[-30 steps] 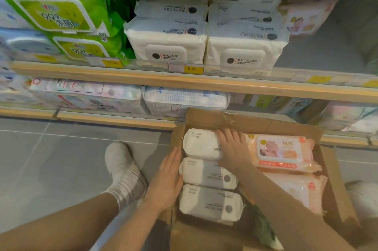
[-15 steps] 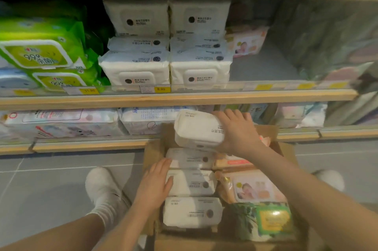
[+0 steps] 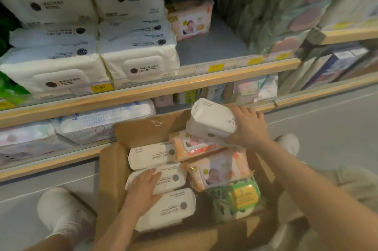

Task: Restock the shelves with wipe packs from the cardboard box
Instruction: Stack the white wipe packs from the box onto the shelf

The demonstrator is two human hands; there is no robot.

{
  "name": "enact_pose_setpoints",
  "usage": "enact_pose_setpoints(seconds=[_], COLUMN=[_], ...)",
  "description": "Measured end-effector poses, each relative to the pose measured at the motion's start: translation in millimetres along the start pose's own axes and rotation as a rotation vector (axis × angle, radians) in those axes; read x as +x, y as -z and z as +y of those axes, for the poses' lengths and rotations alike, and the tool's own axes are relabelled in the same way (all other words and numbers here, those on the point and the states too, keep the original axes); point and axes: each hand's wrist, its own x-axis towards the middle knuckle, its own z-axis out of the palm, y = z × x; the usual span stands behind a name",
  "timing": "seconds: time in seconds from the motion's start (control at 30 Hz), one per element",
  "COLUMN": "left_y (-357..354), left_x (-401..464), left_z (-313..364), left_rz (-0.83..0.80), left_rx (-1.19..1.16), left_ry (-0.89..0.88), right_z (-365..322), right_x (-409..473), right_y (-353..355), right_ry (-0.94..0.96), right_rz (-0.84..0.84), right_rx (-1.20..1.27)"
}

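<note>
A cardboard box (image 3: pixel 111 171) stands open on the floor below the shelves. My right hand (image 3: pixel 248 126) grips a white wipe pack (image 3: pixel 212 120), held above the box's far right corner. My left hand (image 3: pixel 143 189) lies flat, fingers apart, on the middle one of three white packs (image 3: pixel 173 178) lined up along the box's left side. Orange baby-wipe packs (image 3: pixel 218 170) and a green pack (image 3: pixel 237 197) fill the box's right side. Stacked white packs (image 3: pixel 139 56) sit on the upper shelf (image 3: pixel 184 84).
A bare gap (image 3: pixel 208 50) lies on the upper shelf right of the white stacks, with one orange pack (image 3: pixel 191 20) at its back. The lower shelf (image 3: pixel 61 158) holds pale packs. My socked feet (image 3: pixel 61 216) rest on the grey floor beside the box.
My right hand has lifted the white pack out of the box and carried it up and to the right. My left hand moved from the box's edge onto the middle white pack.
</note>
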Motion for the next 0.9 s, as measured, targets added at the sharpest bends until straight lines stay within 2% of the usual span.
enact_pose_setpoints(seconds=[0.23, 0.37, 0.53, 0.57, 0.73, 0.83, 0.9], left_y=[-2.1, 4.2, 6.1, 5.1, 1.3, 13.4, 25.3], left_x=[13.5, 21.3, 20.0, 20.8, 28.0, 23.2, 18.0], left_z=[-13.3, -10.6, 2.5, 4.8, -1.5, 8.9, 19.6], left_rz=[0.027, -0.05, -0.087, -0.139, -0.087, -0.12, -0.078], left_rx=[0.11, 0.14, 0.313, 0.329, 0.283, 0.24, 0.238], left_ry=[-0.084, -0.043, -0.015, 0.008, -0.016, -0.026, -0.069], right_z=[1.6, 0.2, -1.9, -1.7, 0.9, 1.2, 0.1], right_x=[4.2, 5.5, 4.9, 5.0, 7.7, 7.4, 5.1], right_y=[-9.8, -9.8, -8.8, -9.7, -12.7, -13.5, -11.4], right_ry=[-0.002, -0.016, -0.026, -0.025, -0.021, -0.014, -0.004], right_rz=[0.013, -0.004, -0.011, -0.011, -0.01, -0.01, -0.011], right_rx=[0.006, 0.01, 0.009, 0.008, 0.006, 0.015, 0.023])
